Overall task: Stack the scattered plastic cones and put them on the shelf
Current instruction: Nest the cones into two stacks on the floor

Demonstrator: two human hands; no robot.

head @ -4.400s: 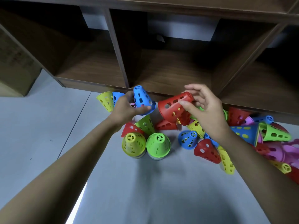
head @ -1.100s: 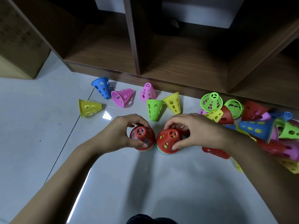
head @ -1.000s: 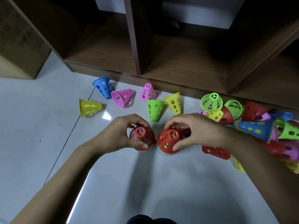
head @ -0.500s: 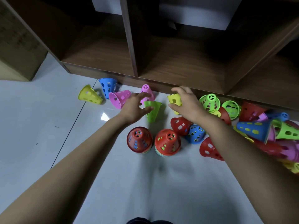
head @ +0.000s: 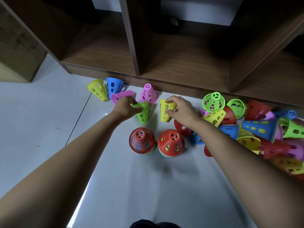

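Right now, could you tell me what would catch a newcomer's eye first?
The left stack and right stack, both red-topped, stand upright mid-floor. Just beyond, the left hand grips a green cone and the right hand a yellow cone. A jumbled heap of cones lies rightward below the shelf.

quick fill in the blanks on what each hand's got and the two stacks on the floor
The left hand grips one cone, coloured ____.
The right hand grips another cone, coloured ____.
The left stack and right stack each have a ____ cone on top.
Both stacks stand on the ____, not on the shelf.
Missing words: green, yellow, red, floor.
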